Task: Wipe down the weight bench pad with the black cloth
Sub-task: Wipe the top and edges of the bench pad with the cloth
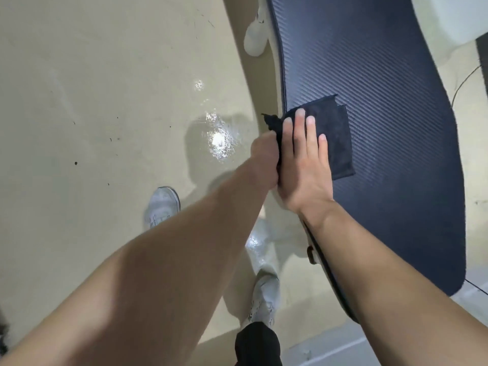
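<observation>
The weight bench pad (pixel 375 75) is dark blue with a ribbed texture and runs from the top centre down the right side. A folded black cloth (pixel 335 133) lies on its left part. My right hand (pixel 303 165) lies flat on the cloth with straight fingers, pressing it onto the pad. My left hand (pixel 265 154) grips the cloth's left edge, which hangs over the side of the pad. Its fingers are mostly hidden behind the cloth and my right hand.
A glossy beige floor (pixel 105 101) with light glare spreads to the left. My two white shoes (pixel 162 204) (pixel 264 294) stand beside the bench. A white bench foot (pixel 254 35) sits at the top. Pale frame parts (pixel 449 19) are at the top right.
</observation>
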### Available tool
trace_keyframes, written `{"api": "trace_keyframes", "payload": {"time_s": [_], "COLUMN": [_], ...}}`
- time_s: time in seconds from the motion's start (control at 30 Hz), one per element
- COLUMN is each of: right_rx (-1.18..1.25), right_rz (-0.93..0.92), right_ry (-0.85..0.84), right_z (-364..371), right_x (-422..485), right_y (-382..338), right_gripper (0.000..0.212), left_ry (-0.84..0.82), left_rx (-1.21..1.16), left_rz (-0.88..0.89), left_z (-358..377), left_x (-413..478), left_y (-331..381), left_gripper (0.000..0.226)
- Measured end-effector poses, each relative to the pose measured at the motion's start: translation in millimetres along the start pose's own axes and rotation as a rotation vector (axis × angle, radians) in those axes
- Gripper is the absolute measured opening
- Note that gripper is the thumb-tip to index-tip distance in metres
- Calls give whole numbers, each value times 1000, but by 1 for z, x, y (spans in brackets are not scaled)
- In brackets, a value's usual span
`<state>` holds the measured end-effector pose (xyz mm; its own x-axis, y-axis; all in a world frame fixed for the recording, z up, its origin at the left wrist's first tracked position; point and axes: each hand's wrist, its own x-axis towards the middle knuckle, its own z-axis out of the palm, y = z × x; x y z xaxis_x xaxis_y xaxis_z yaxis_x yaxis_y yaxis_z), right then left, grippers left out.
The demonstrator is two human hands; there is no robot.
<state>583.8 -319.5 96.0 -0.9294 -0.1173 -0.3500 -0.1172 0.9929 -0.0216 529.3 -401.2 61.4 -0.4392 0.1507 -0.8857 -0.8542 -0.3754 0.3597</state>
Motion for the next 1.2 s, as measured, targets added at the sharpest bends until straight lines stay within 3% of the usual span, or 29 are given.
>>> {"api": "trace_keyframes", "payload": {"time_s": [0.07,0.17,0.4,0.57,0.67,0.93,1.07,1.2], "right_rx": [7,39,18,-65,-91,-129,-100,-67], "right_rz": [54,43,61,54,43,28,-12,45], "right_ry": [69,42,31,-105,-173,-177,-122,-69], "right_z": [-10,-19,20,43,42,30,21,7], "right_x": [31,45,-50,-156,-171,-120,-84,-26], "right_y": [-3,-9,6,44,57,37,23,1], "right_gripper": [92,79,80,76,69,90,70,79], "left_ry": [-1,4,-73,-111,-82,-42,2,7], "left_rx": [-28,-33,43,97,26,114,127,107], "left_rz": [40,72,-54,-176,-181,-62,-6,92], "left_z": [-1,-7,-24,-13,-3,-12,-16,-15], "left_x": [-8,-12,-42,-71,-78,-62,-45,-25], "left_y": [27,32,-49,-158,-176,-133,-101,-46], "left_gripper": [22,13,25,28,28,38,33,26]}}
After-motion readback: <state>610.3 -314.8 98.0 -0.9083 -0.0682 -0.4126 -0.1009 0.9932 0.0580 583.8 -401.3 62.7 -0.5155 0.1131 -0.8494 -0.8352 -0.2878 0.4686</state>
